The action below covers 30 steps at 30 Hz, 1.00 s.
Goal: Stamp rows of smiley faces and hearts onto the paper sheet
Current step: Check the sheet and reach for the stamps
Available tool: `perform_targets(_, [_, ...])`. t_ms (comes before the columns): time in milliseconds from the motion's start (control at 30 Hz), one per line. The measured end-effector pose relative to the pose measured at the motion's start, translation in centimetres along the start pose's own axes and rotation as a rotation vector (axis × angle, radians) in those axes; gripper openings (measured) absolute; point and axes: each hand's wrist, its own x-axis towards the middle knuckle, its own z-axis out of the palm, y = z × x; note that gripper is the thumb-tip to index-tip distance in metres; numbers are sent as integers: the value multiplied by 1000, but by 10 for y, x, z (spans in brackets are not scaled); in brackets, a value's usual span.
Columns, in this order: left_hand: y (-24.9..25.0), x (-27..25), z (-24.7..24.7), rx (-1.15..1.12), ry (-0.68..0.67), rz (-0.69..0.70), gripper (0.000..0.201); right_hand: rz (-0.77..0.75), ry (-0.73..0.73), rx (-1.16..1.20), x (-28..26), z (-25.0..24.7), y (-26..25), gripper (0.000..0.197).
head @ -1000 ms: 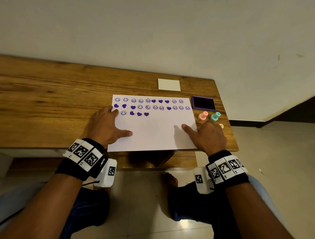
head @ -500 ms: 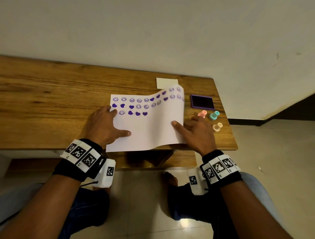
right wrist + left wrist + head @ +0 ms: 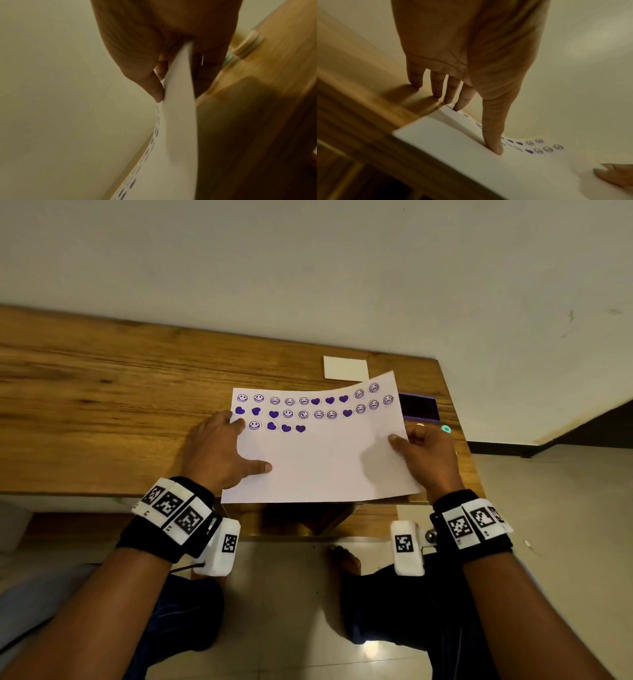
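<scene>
A white paper sheet [image 3: 318, 460] lies near the front edge of the wooden table [image 3: 102, 412], with purple smiley faces and hearts stamped in rows along its far side. My left hand [image 3: 219, 450] presses its left edge flat, thumb [image 3: 494, 146] and fingertips straight on the paper [image 3: 471, 162]. My right hand [image 3: 424, 453] pinches the right edge, thumb on top, fingers underneath, and lifts that side off the table. In the right wrist view the sheet [image 3: 178, 94] runs between thumb and fingers. The purple ink pad [image 3: 419, 407] sits past the raised corner.
A small white card [image 3: 345, 368] lies behind the sheet. A teal stamp [image 3: 445, 429] shows beside my right hand; other stamps are hidden. The table's right edge is close to my right hand. The wall stands behind the table.
My right hand slid its fingers under the sheet's right edge and raised it. It has moved back to the right, so the sheet is less curled than half a second ago.
</scene>
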Motion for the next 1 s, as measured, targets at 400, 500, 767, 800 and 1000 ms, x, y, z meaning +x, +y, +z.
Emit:
perform_targets(400, [-15,9,-15,-325,155,-76,66,-70,67,288,20,-4,-2,14])
perform_targets(500, [-27,9,-24,-390,210,-111,58,-49,77,393,21,-6,-1,17])
perform_targets(767, [-59,17,-29,-374,187,-152,46,-50,6,647,8,-12,-16,24])
perform_targets(800, [-62,20,-29,-366,183,-152,45,-56,-10,666,7,-13,-18,25])
perform_targets(1000, [-75,26,-23,-183,196,-84,38,-78,-96,723,-3,-17,-24,24])
